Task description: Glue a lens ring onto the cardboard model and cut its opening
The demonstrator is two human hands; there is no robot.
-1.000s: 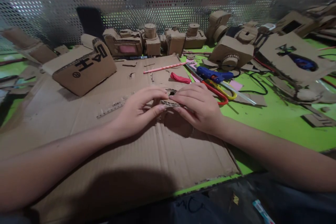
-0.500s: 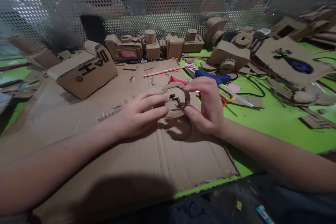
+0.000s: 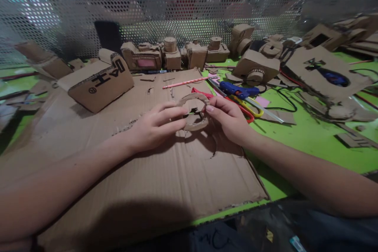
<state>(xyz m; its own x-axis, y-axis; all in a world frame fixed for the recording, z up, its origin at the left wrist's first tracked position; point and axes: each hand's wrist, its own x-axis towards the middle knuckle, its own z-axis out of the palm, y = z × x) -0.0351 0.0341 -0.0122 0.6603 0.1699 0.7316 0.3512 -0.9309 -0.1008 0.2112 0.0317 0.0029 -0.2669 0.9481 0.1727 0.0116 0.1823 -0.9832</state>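
Note:
A ring of cardboard [image 3: 197, 126] is held between my two hands, tilted just above a large cardboard sheet [image 3: 141, 189]. My left hand [image 3: 159, 126] grips its left side, the fingers lying along the rim and the thumb hidden. On the other side my right hand [image 3: 226, 116] pinches the rim between thumb and fingers. Through the ring's opening a small dark cut-out in the sheet shows. Right behind the hands lie scissors [image 3: 248, 116] with red and yellow handles and a blue glue gun [image 3: 238, 90] with a clear glue stick.
A printed cardboard box shape [image 3: 102, 84] stands at the left. Several cardboard camera models [image 3: 144, 57] line the back before a perforated metal screen [image 3: 206, 19]. A pink striped pencil [image 3: 189, 82] lies on the sheet. Scraps and a black cable cover the green table [image 3: 283, 157] at right.
My right hand has shifted its grip on the ring; its thumb has moved up along the rim and the fingers have curled in. The left hand stays nearly in place.

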